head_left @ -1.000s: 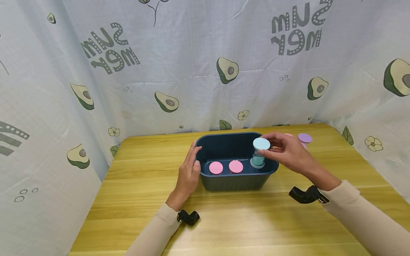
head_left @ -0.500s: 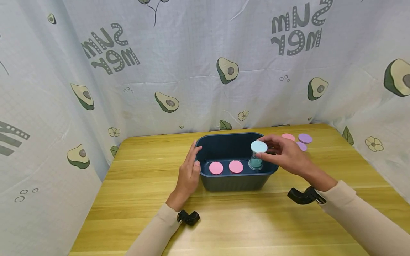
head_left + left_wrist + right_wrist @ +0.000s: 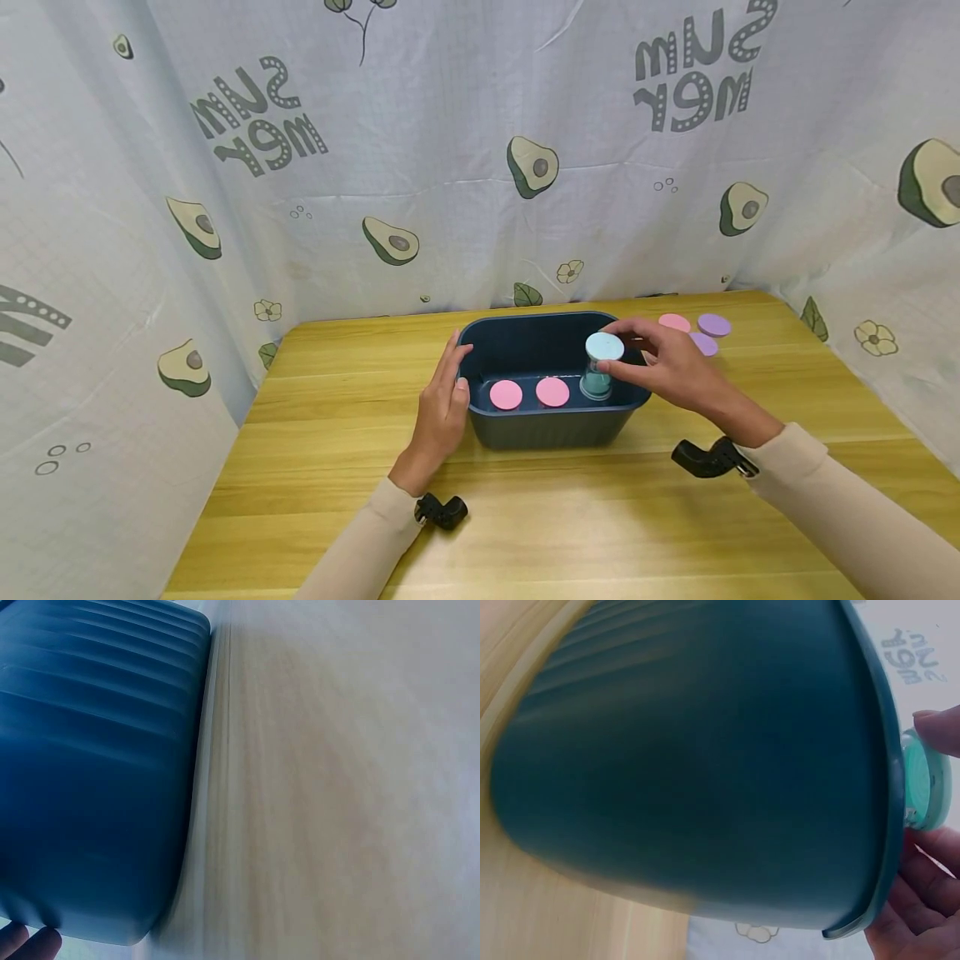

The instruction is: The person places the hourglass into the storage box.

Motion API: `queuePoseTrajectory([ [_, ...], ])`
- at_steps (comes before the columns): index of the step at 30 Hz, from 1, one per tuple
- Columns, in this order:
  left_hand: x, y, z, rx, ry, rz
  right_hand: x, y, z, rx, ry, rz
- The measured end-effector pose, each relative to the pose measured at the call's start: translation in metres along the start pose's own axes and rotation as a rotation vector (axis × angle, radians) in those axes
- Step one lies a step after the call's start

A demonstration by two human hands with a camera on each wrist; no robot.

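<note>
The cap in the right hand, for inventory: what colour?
Pale blue; the cap shows best in the head view.

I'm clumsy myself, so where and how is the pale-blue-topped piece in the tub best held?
Probably by the edge of its round cap, thumb and fingers on opposite sides, from above right, as the right hand does. The piece looks roughly upright, its cap is wider than the part beneath and shows past the tub rim, and a pink disc sits to its left.
</note>
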State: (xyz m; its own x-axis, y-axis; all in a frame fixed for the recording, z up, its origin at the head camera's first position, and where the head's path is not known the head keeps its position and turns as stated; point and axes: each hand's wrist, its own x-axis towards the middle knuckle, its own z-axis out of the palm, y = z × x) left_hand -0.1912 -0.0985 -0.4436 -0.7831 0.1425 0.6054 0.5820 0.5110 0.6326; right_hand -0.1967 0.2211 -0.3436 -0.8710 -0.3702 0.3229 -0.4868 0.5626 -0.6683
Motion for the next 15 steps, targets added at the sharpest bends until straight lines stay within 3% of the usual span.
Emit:
queuePoseTrajectory([
  [15,0.0,-0.001,0.001,-0.004,-0.002,0.004,0.006,0.011,0.002,-0.046,-0.045,-0.124],
])
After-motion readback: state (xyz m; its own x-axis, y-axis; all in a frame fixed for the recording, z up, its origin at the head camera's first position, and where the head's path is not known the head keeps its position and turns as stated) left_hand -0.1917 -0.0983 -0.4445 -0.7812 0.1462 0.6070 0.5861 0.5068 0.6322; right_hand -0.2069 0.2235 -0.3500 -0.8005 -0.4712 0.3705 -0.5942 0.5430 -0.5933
